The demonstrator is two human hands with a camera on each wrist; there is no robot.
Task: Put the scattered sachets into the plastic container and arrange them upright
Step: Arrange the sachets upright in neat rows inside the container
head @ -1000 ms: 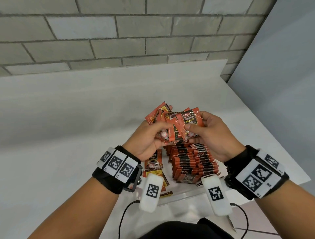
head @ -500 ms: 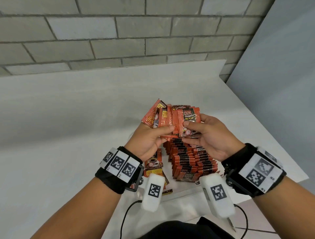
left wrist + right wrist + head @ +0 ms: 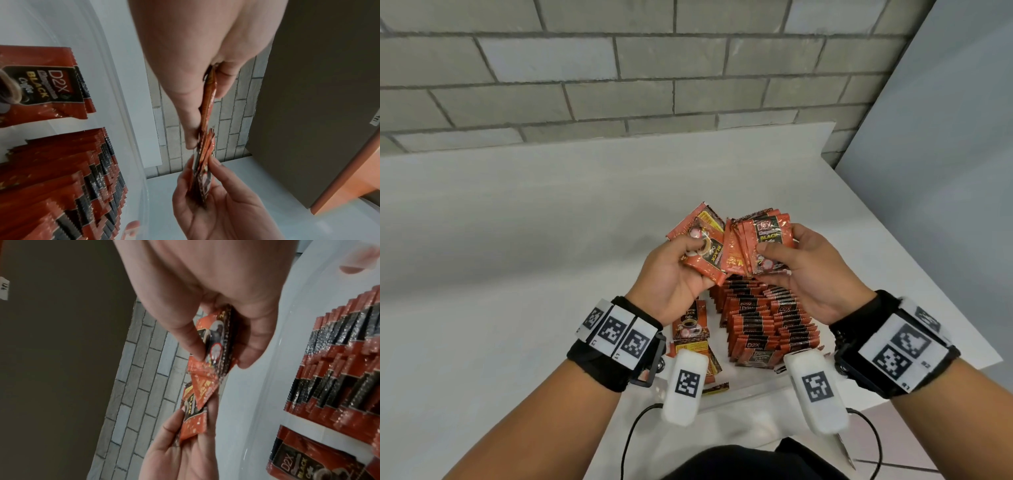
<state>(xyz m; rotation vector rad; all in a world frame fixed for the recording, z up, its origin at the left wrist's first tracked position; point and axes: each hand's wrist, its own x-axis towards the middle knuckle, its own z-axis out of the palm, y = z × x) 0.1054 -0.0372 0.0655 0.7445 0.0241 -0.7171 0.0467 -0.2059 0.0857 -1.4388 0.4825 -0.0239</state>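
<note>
A grey brick wall (image 3: 585,68) rises behind a white table (image 3: 500,240). On the table, near its front edge, sits a clear plastic container (image 3: 753,389), its wall hard to make out. Inside it a long row of upright red-and-black coffee sachets (image 3: 767,318) stands packed front to back, and just to their left a few loose sachets (image 3: 690,329) lie flat on the container floor. Both hands are raised above the container, close together. The right hand (image 3: 815,270) pinches a small fanned stack of sachets (image 3: 760,243), thumb on the front face, fingers behind. The left hand (image 3: 674,277) grips a couple of tilted sachets (image 3: 703,248), thumb pressed on the top one; their edge touches the right hand's stack. Each wrist wears a black band with printed square markers.
</note>
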